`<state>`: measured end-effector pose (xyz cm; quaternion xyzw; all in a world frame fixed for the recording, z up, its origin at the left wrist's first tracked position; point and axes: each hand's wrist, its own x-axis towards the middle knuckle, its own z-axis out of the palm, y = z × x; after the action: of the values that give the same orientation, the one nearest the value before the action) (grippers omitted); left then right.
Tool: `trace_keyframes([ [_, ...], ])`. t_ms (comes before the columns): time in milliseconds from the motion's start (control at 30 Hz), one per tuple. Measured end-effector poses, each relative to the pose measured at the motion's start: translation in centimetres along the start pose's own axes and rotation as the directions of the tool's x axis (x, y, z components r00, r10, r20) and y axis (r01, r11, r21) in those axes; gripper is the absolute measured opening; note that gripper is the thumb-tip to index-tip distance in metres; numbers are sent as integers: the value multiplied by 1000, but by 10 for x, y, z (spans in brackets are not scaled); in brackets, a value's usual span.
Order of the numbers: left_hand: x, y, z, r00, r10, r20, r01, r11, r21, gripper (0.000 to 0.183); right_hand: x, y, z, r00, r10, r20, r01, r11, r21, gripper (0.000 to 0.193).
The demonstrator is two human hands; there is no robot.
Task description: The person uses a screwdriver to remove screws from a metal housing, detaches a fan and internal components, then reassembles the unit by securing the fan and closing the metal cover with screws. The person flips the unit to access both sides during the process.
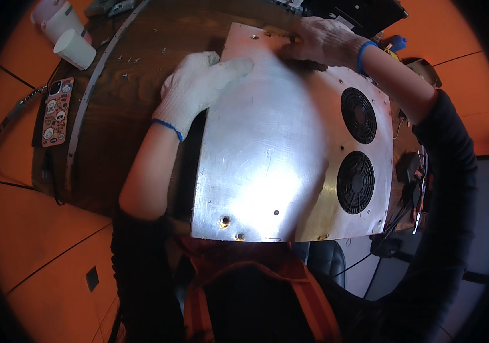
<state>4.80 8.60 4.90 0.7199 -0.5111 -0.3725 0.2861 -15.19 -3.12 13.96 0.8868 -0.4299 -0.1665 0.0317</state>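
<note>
A large silvery metal panel (256, 131), with two round black fan grilles (358, 115) on its right part, spans the middle of the view. Rusty screw holes mark its near corner. My left hand (196, 83), in a white knit glove with a blue cuff, grips the panel's left edge, thumb lying across the top face. At the far edge my right hand (327, 43), gloved alike, has its fingers curled over the metal. Deep shadow hides its fingertips and what lies under them.
Several small screws (136, 59) lie on the dark wooden table (124, 108). Left of them are a long metal strip (91, 86), a phone in a stickered case (57, 111), a white paper cup (75, 49) and a pink-and-white container (56, 20). A black device (364, 14) stands at the far right; cables hang nearby.
</note>
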Motion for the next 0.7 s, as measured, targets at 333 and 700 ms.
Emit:
trace_keyframes([
  [333, 15, -27, 8, 924, 368, -106, -336, 912, 236, 50, 15, 8, 4, 977, -206, -58, 180, 937, -301, 27],
  [700, 19, -22, 12, 964, 260, -62, -248, 956, 156, 50, -12, -2, -13, 982, 126, 138, -141, 984, 106, 27],
])
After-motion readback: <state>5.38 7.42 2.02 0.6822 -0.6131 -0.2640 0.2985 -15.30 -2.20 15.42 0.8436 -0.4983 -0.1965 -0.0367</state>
